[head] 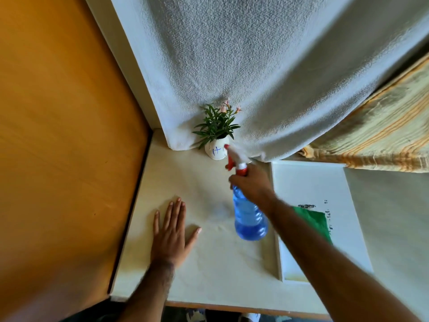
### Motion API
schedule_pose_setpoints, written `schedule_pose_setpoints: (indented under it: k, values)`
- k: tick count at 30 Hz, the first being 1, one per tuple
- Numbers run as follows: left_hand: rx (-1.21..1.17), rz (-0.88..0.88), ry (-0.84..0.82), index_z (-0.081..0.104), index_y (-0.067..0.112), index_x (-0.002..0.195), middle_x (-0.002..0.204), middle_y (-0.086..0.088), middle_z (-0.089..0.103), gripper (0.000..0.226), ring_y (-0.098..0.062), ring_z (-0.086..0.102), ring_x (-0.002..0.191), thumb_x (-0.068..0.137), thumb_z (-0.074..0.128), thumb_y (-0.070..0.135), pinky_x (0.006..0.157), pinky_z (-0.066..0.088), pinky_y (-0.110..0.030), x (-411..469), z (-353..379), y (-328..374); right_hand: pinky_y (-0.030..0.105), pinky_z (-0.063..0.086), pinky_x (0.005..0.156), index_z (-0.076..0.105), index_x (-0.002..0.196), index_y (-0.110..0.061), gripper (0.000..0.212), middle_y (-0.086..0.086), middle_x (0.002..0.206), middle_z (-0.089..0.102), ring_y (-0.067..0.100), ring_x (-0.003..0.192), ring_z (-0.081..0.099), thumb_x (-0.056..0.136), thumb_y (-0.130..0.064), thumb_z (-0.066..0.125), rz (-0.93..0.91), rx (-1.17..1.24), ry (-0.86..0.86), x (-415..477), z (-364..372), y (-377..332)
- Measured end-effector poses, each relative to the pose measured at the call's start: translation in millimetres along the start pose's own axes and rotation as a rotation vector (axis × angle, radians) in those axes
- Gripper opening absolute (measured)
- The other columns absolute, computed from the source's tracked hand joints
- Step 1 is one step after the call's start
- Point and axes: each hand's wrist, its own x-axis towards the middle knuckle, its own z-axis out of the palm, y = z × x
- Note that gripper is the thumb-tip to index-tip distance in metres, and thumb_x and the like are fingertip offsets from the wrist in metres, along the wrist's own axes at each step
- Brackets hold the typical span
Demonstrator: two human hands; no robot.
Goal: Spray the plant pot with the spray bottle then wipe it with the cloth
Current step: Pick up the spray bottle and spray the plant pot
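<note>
Both forearms bare, no sleeves, no watch/rings; left hand [170, 231] w/ short nails, hairy forearm, lower centre.

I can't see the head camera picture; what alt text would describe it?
A person's right hand aims a blue spray bottle at a small white plant pot on a table. The left hand lies flat on the table; a green cloth waits on a white tray.
</note>
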Motion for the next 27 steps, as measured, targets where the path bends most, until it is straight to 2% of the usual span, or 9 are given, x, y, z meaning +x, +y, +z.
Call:
schedule_pose_setpoints:
  k: [3, 6, 8, 11, 14, 17, 19, 23, 27]
  values:
    - [-0.013, -0.003, 0.028, 0.029, 0.011, 0.164, 0.172, -0.01, 0.031, 0.091, -0.03, 0.033, 0.158, 0.097, 0.038, 0.071, 0.125, 0.031, -0.063, 0.9, 0.5, 0.7, 0.025, 0.055, 0.063, 0.072, 0.088, -0.029, 0.021, -0.003, 0.064, 0.073, 0.011, 0.065, 0.072, 0.07, -0.018, 0.068, 0.077, -0.048, -0.055, 2.8, 23.3, 4.5]
    - [-0.009, 0.002, 0.037, 0.031, 0.011, 0.163, 0.172, -0.01, 0.033, 0.09, -0.03, 0.033, 0.158, 0.096, 0.042, 0.07, 0.124, 0.033, -0.064, 2.3, -0.5, 0.4, 0.017, 0.047, 0.05, 0.072, 0.089, -0.028, 0.019, -0.011, 0.054, 0.07, 0.0, 0.051, 0.067, 0.071, -0.022, 0.067, 0.107, -0.08, -0.03, 13.1, 32.8, 4.9]
    - [-0.014, -0.002, 0.033, 0.031, 0.011, 0.163, 0.172, -0.01, 0.032, 0.09, -0.029, 0.033, 0.158, 0.095, 0.043, 0.069, 0.125, 0.031, -0.064, 2.1, -0.9, 0.4, 0.021, 0.05, 0.055, 0.073, 0.088, -0.026, 0.017, -0.009, 0.057, 0.07, 0.001, 0.055, 0.066, 0.072, -0.028, 0.07, 0.129, -0.114, 0.013, 20.1, 35.9, 4.4]
    - [-0.022, -0.011, 0.021, 0.028, 0.012, 0.164, 0.173, -0.008, 0.03, 0.091, -0.028, 0.031, 0.159, 0.096, 0.041, 0.07, 0.126, 0.03, -0.063, 1.2, -0.1, 0.3, 0.024, 0.047, 0.056, 0.069, 0.074, -0.024, 0.016, -0.012, 0.049, 0.065, 0.0, 0.055, 0.062, 0.074, -0.04, 0.073, 0.144, -0.148, 0.085, 25.7, 38.2, 3.1]
    - [-0.03, -0.014, 0.009, 0.027, 0.012, 0.165, 0.174, -0.008, 0.029, 0.091, -0.028, 0.03, 0.159, 0.096, 0.039, 0.071, 0.126, 0.03, -0.062, 1.6, -0.3, 0.2, 0.028, 0.051, 0.062, 0.066, 0.066, -0.021, 0.023, -0.009, 0.045, 0.063, 0.012, 0.063, 0.066, 0.077, -0.041, 0.071, 0.175, -0.17, 0.095, 29.2, 39.4, 1.7]
    - [-0.026, -0.016, -0.001, 0.026, 0.012, 0.165, 0.174, -0.008, 0.028, 0.091, -0.028, 0.03, 0.16, 0.097, 0.034, 0.072, 0.126, 0.03, -0.063, 1.8, -2.0, 0.5, 0.025, 0.047, 0.057, 0.067, 0.069, -0.022, 0.023, -0.02, 0.042, 0.062, 0.008, 0.06, 0.064, 0.078, -0.043, 0.07, 0.174, -0.175, 0.102, 30.3, 39.7, 0.0]
    - [-0.024, -0.018, -0.011, 0.024, 0.012, 0.165, 0.175, -0.008, 0.026, 0.091, -0.028, 0.027, 0.161, 0.098, 0.033, 0.073, 0.127, 0.03, -0.063, 1.8, -3.0, 0.5, 0.028, 0.055, 0.065, 0.07, 0.075, -0.021, 0.023, -0.011, 0.05, 0.069, 0.011, 0.065, 0.069, 0.078, -0.044, 0.071, 0.18, -0.157, 0.094, 30.7, 40.1, 0.8]
    - [-0.02, -0.021, -0.03, 0.022, 0.012, 0.166, 0.175, -0.008, 0.025, 0.092, -0.028, 0.026, 0.161, 0.097, 0.033, 0.073, 0.126, 0.03, -0.063, 2.0, -4.6, 0.5, 0.038, 0.061, 0.079, 0.068, 0.069, -0.02, 0.022, -0.002, 0.056, 0.072, 0.015, 0.067, 0.072, 0.078, -0.04, 0.07, 0.196, -0.145, 0.083, 32.0, 38.4, 2.5]
    - [-0.034, -0.017, -0.044, 0.022, 0.013, 0.166, 0.175, -0.008, 0.026, 0.092, -0.028, 0.027, 0.161, 0.098, 0.032, 0.074, 0.126, 0.03, -0.064, 2.0, -4.8, -0.4, 0.042, 0.063, 0.079, 0.074, 0.091, -0.016, 0.022, 0.006, 0.071, 0.077, 0.023, 0.075, 0.076, 0.076, -0.032, 0.069, 0.205, -0.042, 0.08, 27.5, 32.2, 5.6]
